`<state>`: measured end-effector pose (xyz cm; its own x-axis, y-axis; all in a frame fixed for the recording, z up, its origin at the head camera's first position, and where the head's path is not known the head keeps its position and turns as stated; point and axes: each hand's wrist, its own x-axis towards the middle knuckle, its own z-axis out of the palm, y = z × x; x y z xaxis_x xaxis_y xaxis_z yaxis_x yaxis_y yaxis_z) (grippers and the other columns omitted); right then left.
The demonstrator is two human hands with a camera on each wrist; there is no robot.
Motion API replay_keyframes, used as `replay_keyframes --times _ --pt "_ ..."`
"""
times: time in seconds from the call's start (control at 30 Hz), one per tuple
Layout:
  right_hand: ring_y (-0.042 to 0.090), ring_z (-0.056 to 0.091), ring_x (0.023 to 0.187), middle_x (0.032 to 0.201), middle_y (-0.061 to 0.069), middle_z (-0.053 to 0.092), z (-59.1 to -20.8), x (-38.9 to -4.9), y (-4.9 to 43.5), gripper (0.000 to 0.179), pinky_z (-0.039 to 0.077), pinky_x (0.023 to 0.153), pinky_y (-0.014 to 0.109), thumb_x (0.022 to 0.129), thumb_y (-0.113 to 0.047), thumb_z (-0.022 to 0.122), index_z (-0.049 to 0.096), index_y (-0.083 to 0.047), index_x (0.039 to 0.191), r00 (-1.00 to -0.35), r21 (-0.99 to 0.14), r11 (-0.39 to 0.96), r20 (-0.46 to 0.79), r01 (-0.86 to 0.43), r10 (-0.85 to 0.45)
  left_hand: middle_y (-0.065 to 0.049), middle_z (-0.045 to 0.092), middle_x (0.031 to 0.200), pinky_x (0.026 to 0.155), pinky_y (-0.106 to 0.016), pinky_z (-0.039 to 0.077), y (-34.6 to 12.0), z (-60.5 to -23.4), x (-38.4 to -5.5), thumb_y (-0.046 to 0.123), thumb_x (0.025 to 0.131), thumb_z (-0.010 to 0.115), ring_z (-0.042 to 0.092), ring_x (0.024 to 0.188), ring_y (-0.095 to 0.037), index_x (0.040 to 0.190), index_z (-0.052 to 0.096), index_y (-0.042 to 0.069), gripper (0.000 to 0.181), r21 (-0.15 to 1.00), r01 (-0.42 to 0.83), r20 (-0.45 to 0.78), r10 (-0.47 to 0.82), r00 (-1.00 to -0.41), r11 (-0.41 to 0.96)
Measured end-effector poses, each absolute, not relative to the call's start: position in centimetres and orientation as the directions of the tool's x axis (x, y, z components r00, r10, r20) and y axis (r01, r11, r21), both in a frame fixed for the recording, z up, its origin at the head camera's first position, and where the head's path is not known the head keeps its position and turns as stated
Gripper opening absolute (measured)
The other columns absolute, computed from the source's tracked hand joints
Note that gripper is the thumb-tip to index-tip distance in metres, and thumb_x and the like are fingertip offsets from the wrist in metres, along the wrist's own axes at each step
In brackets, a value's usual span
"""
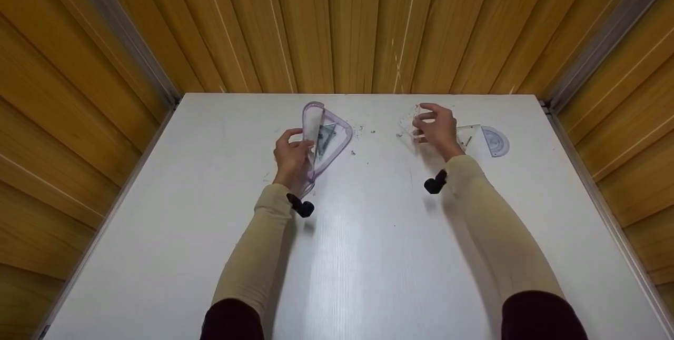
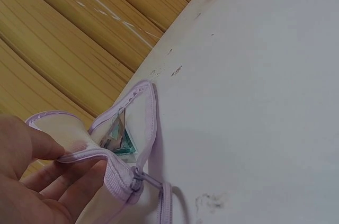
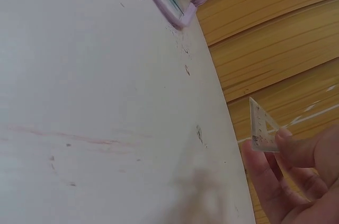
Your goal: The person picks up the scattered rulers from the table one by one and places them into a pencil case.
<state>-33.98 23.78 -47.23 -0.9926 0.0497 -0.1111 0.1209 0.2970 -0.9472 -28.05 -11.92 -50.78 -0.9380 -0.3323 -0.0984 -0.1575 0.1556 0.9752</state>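
Observation:
My left hand grips one side of a see-through zip pouch with lilac edging, thumb on one face and fingers behind. The pouch gapes at its mouth, and a teal-tinted set square lies inside it. Its zip pull shows in the left wrist view. Over to the right, my right hand pinches a small clear set square between thumb and fingers, raised off the table. Beyond that wrist lie another clear ruler piece, partly covered by the hand, and a bluish protractor.
The white table carries small dark smudges and faint reddish streaks. Wood-patterned panels rise behind its far edge and on both sides.

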Motion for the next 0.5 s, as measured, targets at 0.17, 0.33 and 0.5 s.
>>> replay_keyframes --times 0.17,0.33,0.5 --pt "0.020 0.074 0.084 0.127 0.015 0.066 -47.4 -34.2 23.0 0.055 0.060 0.067 0.034 0.097 -0.004 0.069 0.052 -0.013 0.149 -0.994 -0.949 0.294 -0.101 0.111 0.049 -0.011 0.076 0.104 0.071 -0.033 0.053 -11.9 -50.8 -28.0 0.010 0.093 0.073 0.070 0.088 -0.023 0.129 0.065 0.013 0.036 0.976 -0.152 -0.094 -0.330 -0.939 0.153" --pt "0.021 0.074 0.081 0.125 0.014 0.067 -47.5 -34.5 22.1 0.055 0.060 0.067 0.035 0.097 -0.003 0.069 0.053 -0.013 0.148 -0.994 -0.951 0.288 -0.101 0.111 0.050 -0.013 0.077 0.103 0.065 -0.030 0.053 -11.9 -50.8 -27.9 0.010 0.095 0.072 0.072 0.085 -0.024 0.131 0.066 0.010 0.037 0.977 -0.125 -0.062 -0.324 -0.944 0.174" --pt "0.029 0.074 0.089 0.125 0.013 0.066 -47.6 -34.7 21.2 0.055 0.060 0.070 0.038 0.097 -0.004 0.069 0.053 -0.013 0.149 -0.993 -0.949 0.294 -0.109 0.118 0.045 -0.013 0.077 0.102 0.062 -0.028 0.052 -11.9 -50.9 -28.0 0.008 0.094 0.072 0.073 0.083 -0.024 0.131 0.065 0.009 0.037 0.981 -0.114 -0.057 -0.322 -0.945 0.159"
